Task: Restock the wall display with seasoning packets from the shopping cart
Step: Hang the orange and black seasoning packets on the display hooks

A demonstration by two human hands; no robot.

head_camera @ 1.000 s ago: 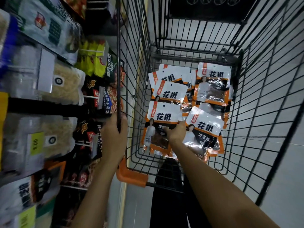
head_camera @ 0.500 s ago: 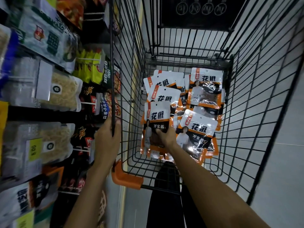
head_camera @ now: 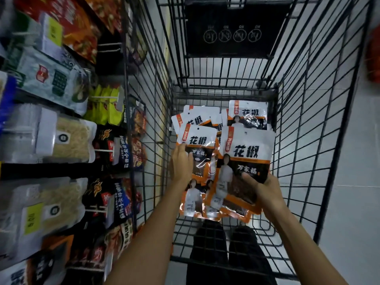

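Head view: both hands are inside the shopping cart [head_camera: 308,140]. Right hand [head_camera: 265,188] pinches the near lower corner of one seasoning packet [head_camera: 244,161], thumb on the front. The packet is raised off the pile [head_camera: 207,118], toward the cart's right wall. Its long axis runs from the cart's near end to its far end, with the hang hole [head_camera: 245,132] at the far end and the printed face up. Left hand [head_camera: 182,165] lies on a second packet [head_camera: 198,140] by the cart's left wall, fingers against its left edge. Can't tell if they grip or just rest.

Wall display [head_camera: 61,140] sits outside the cart's left wall, pegs [head_camera: 102,150] pointing toward the cart.

Judgement: left hand is nearer the display. The held packet is on the cart's far side from it, so it needs to go up over the left wall, hole end leading onto a peg.
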